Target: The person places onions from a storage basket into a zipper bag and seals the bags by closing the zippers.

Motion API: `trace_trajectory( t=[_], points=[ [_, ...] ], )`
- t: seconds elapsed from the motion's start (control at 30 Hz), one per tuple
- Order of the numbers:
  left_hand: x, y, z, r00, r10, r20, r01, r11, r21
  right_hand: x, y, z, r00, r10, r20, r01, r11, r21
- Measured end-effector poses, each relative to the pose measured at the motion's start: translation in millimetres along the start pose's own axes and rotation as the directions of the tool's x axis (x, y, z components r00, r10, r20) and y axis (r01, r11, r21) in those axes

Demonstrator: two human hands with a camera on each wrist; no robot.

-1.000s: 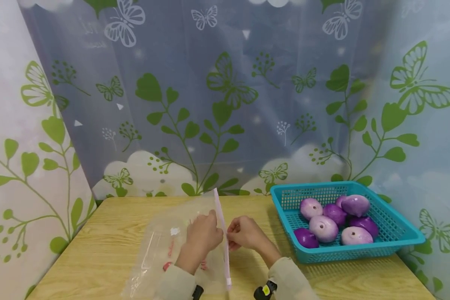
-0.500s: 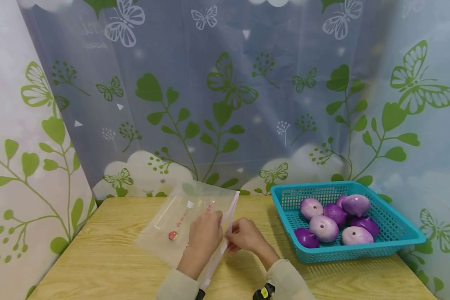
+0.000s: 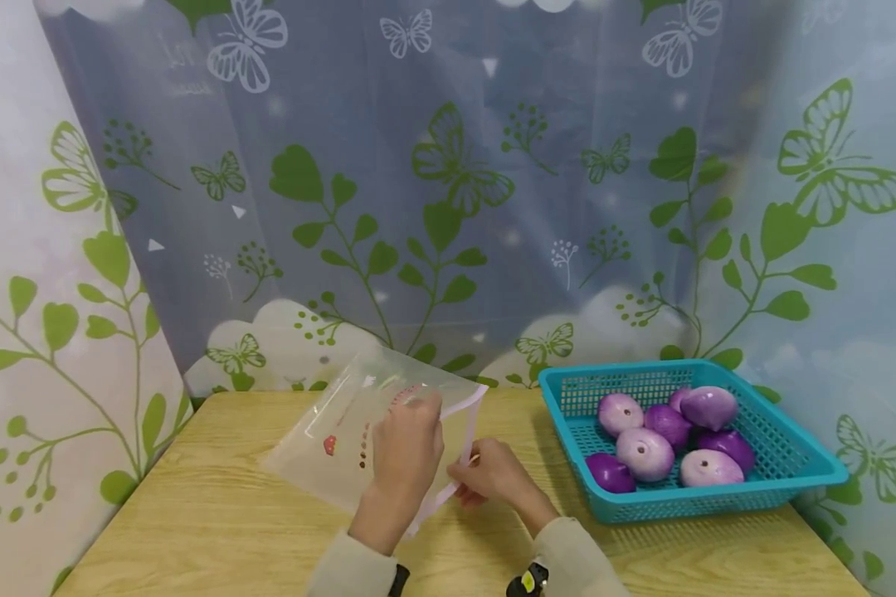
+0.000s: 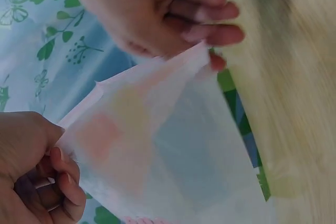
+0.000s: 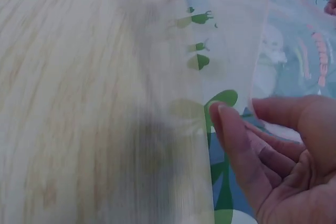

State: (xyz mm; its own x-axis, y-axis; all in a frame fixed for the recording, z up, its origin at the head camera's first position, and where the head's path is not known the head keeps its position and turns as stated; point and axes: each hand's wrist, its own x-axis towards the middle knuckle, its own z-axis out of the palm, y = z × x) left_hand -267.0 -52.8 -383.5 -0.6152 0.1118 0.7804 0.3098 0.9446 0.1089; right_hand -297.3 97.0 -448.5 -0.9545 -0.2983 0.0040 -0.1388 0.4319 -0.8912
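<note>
A clear plastic zip bag (image 3: 339,419) with small red prints and a pink closure strip (image 3: 472,423) is held up over the table, tilted, its mouth parted. My left hand (image 3: 406,452) pinches one side of the mouth between thumb and curled fingers, as the left wrist view also shows. On the opposite side, my right hand (image 3: 496,473) pinches the pink edge with thumb and forefinger. In the right wrist view, the right hand's fingertips (image 5: 223,116) meet the bag's thin edge, and the other fingers are curled. Nothing is visible inside the bag.
A turquoise mesh basket (image 3: 717,503) stands to the right on the wooden table (image 3: 194,481), holding several purple onions (image 3: 645,454). Patterned curtains (image 3: 373,191) hang behind and at both sides. Black straps (image 3: 528,579) are at the sleeve cuffs.
The bag has turned and lifted, its far end swinging up and away. Its pink-edged mouth has gone from a straight closed line to a parted gap. The basket has not moved.
</note>
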Motion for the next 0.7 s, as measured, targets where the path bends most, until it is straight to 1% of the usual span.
trace_trajectory(
  t=[0.1,0.23,0.3,0.47,0.53,0.7],
  points=[
    [-2.3,0.4,1.0,0.999,-0.009,0.032,0.008,1.000,0.014,1.9,-2.5,1.4,1.000,-0.030,-0.001,0.030,0.999,0.017],
    [-3.3,-1.0,2.7,0.998,-0.034,0.052,0.033,0.999,0.009,2.7,-5.3,2.1,0.997,-0.077,-0.012,0.077,0.997,0.018],
    [-2.9,-2.1,3.1,0.997,-0.049,0.061,0.048,0.999,0.025,2.7,-6.9,2.8,0.995,-0.103,-0.018,0.103,0.995,0.000],
    [-1.1,-2.7,4.6,0.987,-0.103,0.123,0.096,0.994,0.060,1.8,-11.9,3.1,0.986,-0.168,-0.025,0.166,0.985,-0.053],
    [-1.1,-3.2,5.5,0.983,-0.119,0.142,0.113,0.992,0.052,1.7,-13.2,3.5,0.983,-0.179,-0.027,0.177,0.982,-0.068],
    [-1.6,-4.4,6.7,0.981,-0.125,0.150,0.128,0.992,-0.008,3.5,-16.5,5.6,0.986,-0.155,-0.060,0.151,0.986,-0.068]
  ],
)
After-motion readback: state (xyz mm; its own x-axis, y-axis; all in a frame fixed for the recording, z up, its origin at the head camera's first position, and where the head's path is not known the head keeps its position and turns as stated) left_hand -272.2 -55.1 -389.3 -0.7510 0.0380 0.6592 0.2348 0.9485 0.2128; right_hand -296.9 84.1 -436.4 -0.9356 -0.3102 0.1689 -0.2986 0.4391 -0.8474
